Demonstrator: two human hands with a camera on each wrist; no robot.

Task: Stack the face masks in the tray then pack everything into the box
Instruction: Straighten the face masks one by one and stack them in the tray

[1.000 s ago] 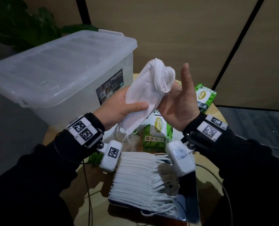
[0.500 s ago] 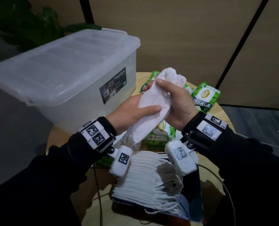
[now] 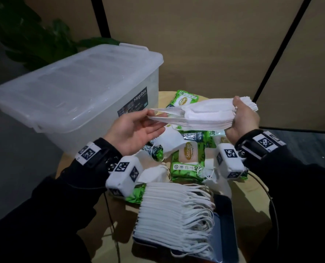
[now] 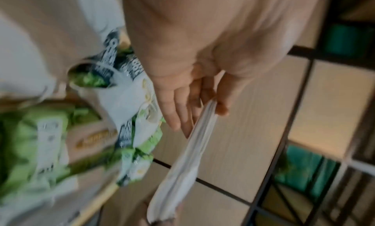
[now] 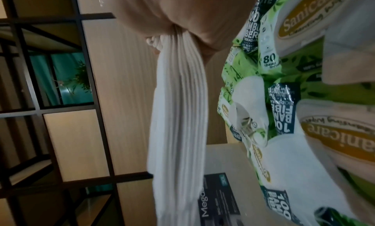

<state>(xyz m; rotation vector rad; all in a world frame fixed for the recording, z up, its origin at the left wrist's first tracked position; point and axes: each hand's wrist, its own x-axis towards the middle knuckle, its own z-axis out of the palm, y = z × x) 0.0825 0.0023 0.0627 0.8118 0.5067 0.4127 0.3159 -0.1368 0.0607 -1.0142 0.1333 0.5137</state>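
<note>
A flat bundle of white face masks (image 3: pixel 205 115) hangs level above the table, stretched between both hands. My right hand (image 3: pixel 240 115) grips its right end, fingers curled round it; the right wrist view shows the bundle (image 5: pixel 178 117) running out from that hand (image 5: pixel 160 36). My left hand (image 3: pixel 152 120), palm up, pinches the ear loops at the left end between thumb and fingers (image 4: pixel 221 110). Below, a dark blue tray (image 3: pixel 225 224) holds a long stack of masks (image 3: pixel 175 211). The clear plastic box (image 3: pixel 78 92) stands at the left with its lid on.
Several green wipe packs (image 3: pixel 187 158) lie on the round wooden table between box and tray. Loose masks (image 3: pixel 170 141) lie among them, one more (image 3: pixel 155 173) near the tray's far end. A leafy plant (image 3: pixel 34 38) stands behind the box, a panel wall beyond.
The bundle was bunched upright between the hands; now it is pulled out level. My right hand has moved right with one end, and my left holds the loops at the other.
</note>
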